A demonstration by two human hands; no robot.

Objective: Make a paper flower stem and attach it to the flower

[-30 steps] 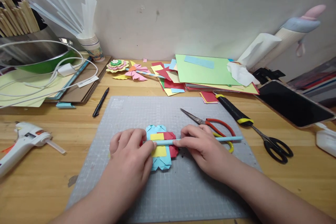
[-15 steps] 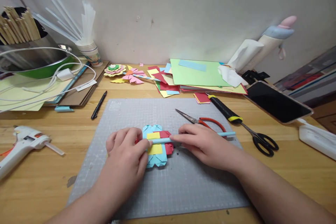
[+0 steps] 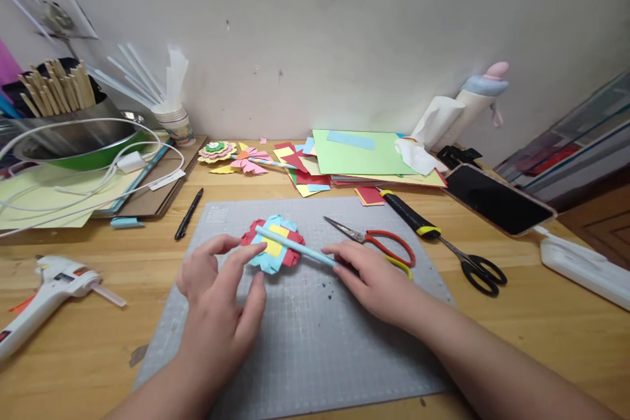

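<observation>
A paper flower (image 3: 272,265) with light blue and red petals and a yellow square middle lies on the grey cutting mat (image 3: 295,361). Across it slants a light blue paper stick (image 3: 308,251), its far end over the flower's upper left. My right hand (image 3: 377,279) pinches the stick's near end between thumb and fingers. My left hand (image 3: 221,289) has its fingers apart, the index fingertip at the yellow square just below the stick; whether it touches cannot be told. Red-and-yellow-handled scissors (image 3: 369,236) lie on the mat behind my right hand.
A white glue gun (image 3: 59,289) lies at left, near a black pen (image 3: 189,214). To the right are black-handled scissors (image 3: 475,266), a black-and-yellow cutter (image 3: 411,213) and a phone (image 3: 499,198). Coloured paper sheets (image 3: 364,154) and finished paper flowers (image 3: 246,161) line the wall.
My left hand has let go of the stick and opened, moving back a little. The stick has turned from nearly level to slanting, held in my right hand. The view has tilted upward slightly.
</observation>
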